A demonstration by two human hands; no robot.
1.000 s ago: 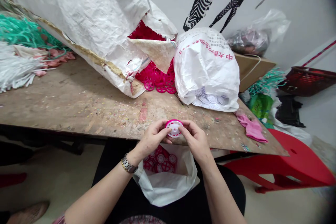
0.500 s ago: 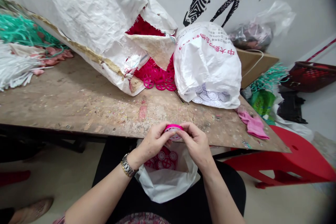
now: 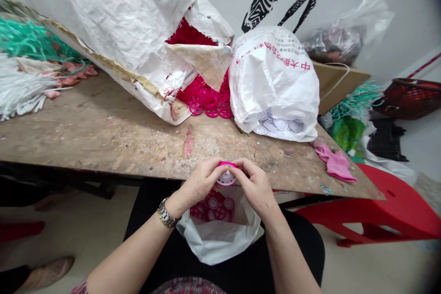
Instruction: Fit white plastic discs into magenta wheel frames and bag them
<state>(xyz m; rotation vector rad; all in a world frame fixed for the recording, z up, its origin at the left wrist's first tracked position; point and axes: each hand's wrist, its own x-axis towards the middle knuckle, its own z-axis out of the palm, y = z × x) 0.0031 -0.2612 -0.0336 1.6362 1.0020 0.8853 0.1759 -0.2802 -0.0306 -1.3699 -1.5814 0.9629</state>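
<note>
While the left hand (image 3: 199,184) and right hand (image 3: 254,188) hold a pink wheel (image 3: 226,175)

As both hands pinch the wheel from its two sides, the fingers curl tight around it. Right under the hands, a white plastic bag (image 3: 220,243) sits open, with more pink wheels (image 3: 212,209) inside. Just past the hands is the edge of the wooden desk (image 3: 103,147). A silver watch (image 3: 166,213) sits on the left wrist.

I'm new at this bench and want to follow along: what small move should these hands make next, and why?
Probably lower the pink wheel with a white disc into the white plastic bag. The left hand and right hand hold it just above the bag's opening, it looks assembled, and matching assembled wheels already lie inside.
</note>
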